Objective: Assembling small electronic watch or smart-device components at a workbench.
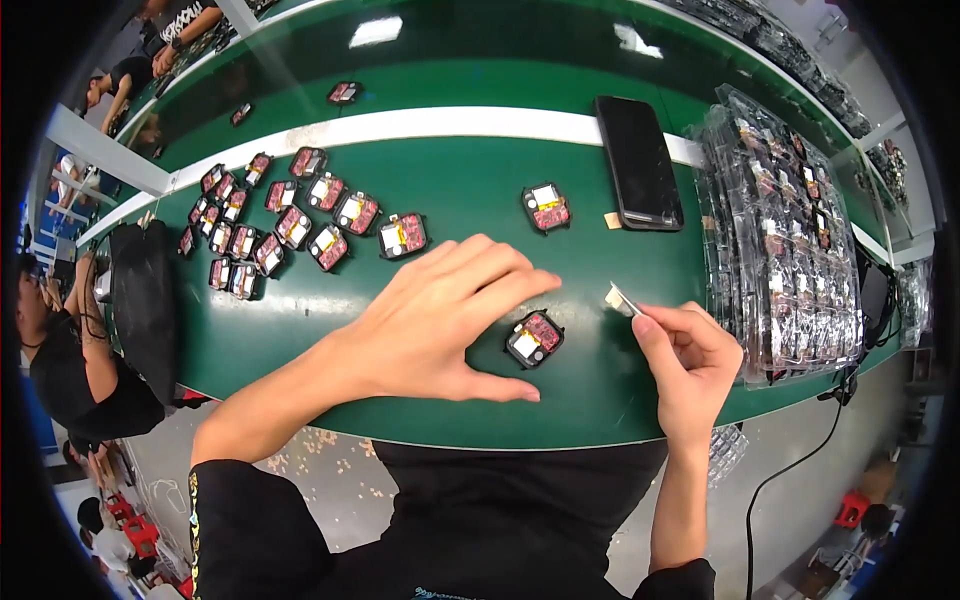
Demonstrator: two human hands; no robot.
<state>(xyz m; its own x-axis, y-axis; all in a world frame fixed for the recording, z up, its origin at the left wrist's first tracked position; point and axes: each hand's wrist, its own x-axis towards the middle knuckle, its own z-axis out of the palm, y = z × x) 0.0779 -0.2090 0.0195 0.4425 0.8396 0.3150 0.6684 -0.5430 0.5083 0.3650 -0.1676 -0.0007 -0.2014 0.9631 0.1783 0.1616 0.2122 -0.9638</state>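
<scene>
On the green bench in front of me lies a smartwatch module (pixel 534 339), a black square case with a red circuit board and a silvery part. My left hand (pixel 455 315) is spread beside it, thumb and index finger apart on its left, holding nothing. My right hand (pixel 692 360), to the right of the module, pinches a thin silvery piece (pixel 622 300) with a small beige tab at its upper end. Whether it is tweezers or a strip I cannot tell. Farther back sits a second module (pixel 546 207) with a silvery part and yellow tape.
Several similar modules (pixel 292 227) lie spread at the left. A black phone (pixel 640 165) leans on the white rail, a beige scrap (pixel 612 220) beside it. Stacked clear trays (pixel 785 240) of parts stand at the right. A black bag (pixel 143 305) sits at the left end.
</scene>
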